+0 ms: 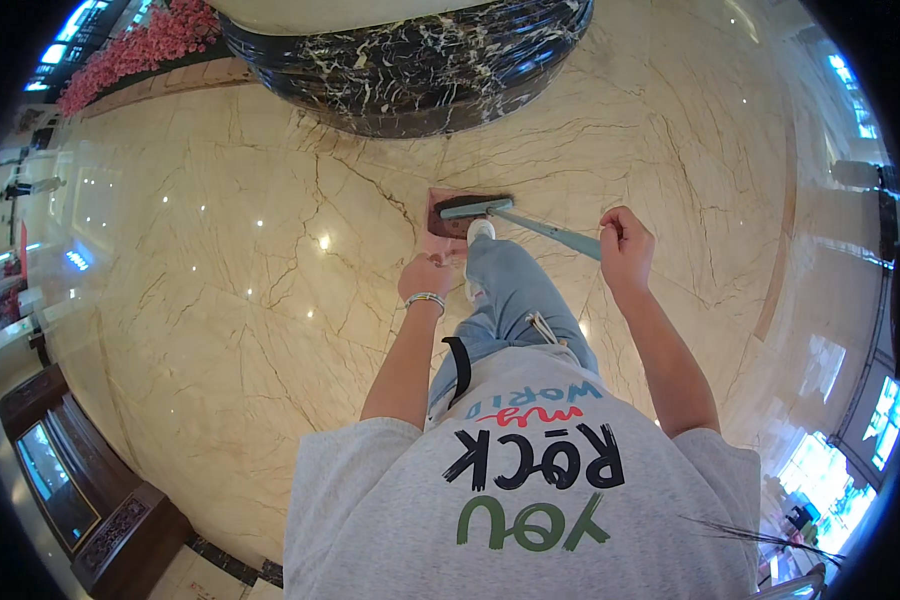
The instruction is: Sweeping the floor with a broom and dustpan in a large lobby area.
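On the marble floor, just ahead of my feet, lies a pinkish dustpan (440, 243) with a dark inside. A broom (560, 236) with a light blue-grey handle and dark bristles rests its head over the dustpan. My right hand (627, 245) is closed around the top end of the broom handle, which slants down to the left. At the dustpan's near edge in the view, my left hand (427, 277) is closed, with a bracelet on the wrist. It appears to grip the dustpan's handle, mostly hidden under the fingers. One white shoe (481, 229) touches the dustpan's edge in the view.
A large rounded black marble base (410, 75) with white veins stands ahead. Pink blossoms (145, 52) sit at the far left beside it. A dark carved wooden piece (90, 480) stands at the lower left. Glossy beige marble floor (240, 330) spreads around me, reflecting lights.
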Demonstrator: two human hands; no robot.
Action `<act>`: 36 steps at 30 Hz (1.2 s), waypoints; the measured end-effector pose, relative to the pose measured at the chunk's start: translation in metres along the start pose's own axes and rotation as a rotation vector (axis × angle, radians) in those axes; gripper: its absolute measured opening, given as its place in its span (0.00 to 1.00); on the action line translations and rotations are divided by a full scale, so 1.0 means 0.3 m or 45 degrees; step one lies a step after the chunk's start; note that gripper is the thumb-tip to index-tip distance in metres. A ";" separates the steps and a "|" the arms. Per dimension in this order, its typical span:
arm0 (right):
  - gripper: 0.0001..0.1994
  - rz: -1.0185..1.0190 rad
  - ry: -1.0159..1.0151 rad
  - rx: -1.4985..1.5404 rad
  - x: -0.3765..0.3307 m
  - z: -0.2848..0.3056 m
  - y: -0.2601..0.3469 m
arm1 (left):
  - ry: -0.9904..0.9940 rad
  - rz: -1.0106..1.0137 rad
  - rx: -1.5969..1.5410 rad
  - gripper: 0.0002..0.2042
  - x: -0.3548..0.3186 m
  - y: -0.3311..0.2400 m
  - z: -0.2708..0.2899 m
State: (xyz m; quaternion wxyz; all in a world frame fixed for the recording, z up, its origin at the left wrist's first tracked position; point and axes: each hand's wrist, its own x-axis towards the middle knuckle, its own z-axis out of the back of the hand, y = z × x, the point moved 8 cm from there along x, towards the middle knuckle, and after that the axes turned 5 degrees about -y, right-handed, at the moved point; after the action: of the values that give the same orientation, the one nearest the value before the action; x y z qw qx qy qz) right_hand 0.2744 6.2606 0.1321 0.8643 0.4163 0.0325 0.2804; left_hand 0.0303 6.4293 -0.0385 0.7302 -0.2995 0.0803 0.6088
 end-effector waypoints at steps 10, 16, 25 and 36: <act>0.02 -0.013 0.012 -0.018 -0.015 -0.012 0.019 | -0.028 -0.016 0.039 0.16 -0.002 0.011 0.001; 0.02 0.020 0.013 -0.046 -0.008 -0.012 0.018 | -0.015 -0.023 0.036 0.14 0.006 0.007 -0.004; 0.02 -0.005 -0.001 -0.076 -0.034 0.000 -0.013 | 0.012 -0.008 0.041 0.13 0.032 0.020 0.070; 0.03 -0.038 -0.034 -0.149 -0.045 0.042 -0.061 | 0.001 -0.013 0.064 0.15 -0.011 -0.007 0.013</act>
State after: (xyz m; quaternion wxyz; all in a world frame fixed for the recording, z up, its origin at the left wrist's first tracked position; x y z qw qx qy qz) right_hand 0.2752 6.2358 0.1243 0.8916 0.3681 0.0107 0.2634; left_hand 0.0306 6.4285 -0.0332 0.7406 -0.2819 0.0943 0.6027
